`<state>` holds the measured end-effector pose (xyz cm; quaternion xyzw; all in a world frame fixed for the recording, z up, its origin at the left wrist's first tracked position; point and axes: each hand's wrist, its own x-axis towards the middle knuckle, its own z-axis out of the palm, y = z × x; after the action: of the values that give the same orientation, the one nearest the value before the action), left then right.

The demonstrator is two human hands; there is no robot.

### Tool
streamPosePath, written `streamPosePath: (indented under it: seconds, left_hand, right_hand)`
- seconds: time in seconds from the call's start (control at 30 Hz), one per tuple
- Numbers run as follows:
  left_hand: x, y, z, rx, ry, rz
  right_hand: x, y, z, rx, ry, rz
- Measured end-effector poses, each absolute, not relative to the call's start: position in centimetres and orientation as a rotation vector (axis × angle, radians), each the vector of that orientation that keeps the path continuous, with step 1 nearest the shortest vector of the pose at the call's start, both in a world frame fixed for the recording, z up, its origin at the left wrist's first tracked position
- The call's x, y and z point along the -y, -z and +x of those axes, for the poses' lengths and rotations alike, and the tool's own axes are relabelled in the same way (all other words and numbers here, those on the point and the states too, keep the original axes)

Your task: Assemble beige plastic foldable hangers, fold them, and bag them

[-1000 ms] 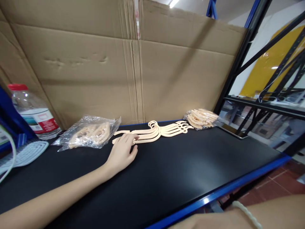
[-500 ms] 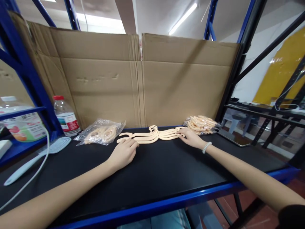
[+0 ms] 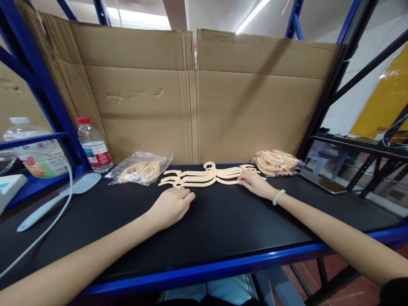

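Lying flat on the black shelf top (image 3: 223, 221), a small pile of cream plastic hangers (image 3: 219, 174) is near the back edge, close in front of the cardboard wall (image 3: 191, 97). Its long axis goes from left to right, almost parallel to that wall. The hooks are in the middle of the pile and point away from the person, toward the cardboard. The arms of the hangers spread a little at both ends, like a fan.

The right hand (image 3: 255, 183) is on the right end of the pile, palm down, with the fingers put over the tips of the hangers. I cannot tell if it pinches them or only rests on them. A white bead bracelet (image 3: 278, 196) is on this wrist. The left hand (image 3: 172, 205) lies palm down on the shelf top just before the left end of the pile, the fingers loosely bent and holding nothing; it seems not to touch the hangers.

Beside the pile on the left is a clear plastic bag (image 3: 140, 170) with similar cream pieces inside. On the right is a second full bag (image 3: 276, 162), and near it a flat tablet (image 3: 321, 182). Further left, a water bottle (image 3: 94, 146) stands beside the blue post (image 3: 41, 85).
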<state>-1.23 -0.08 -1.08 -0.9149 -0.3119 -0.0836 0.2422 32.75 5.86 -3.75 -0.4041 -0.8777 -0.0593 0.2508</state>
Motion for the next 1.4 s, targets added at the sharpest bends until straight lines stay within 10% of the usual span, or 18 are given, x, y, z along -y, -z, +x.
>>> streamPosePath:
  seconds: [0.7,1.4]
  left_hand:
    - [-0.9,1.8,-2.1,1.740,0.965,-2.794]
    - [-0.5,0.8,-1.2,2.328,2.508,-2.406]
  right_hand:
    - [-3.8,2.9,32.8,2.045,-0.083,-1.108]
    - [-1.7,2.6,31.6,2.263,0.102,-1.016]
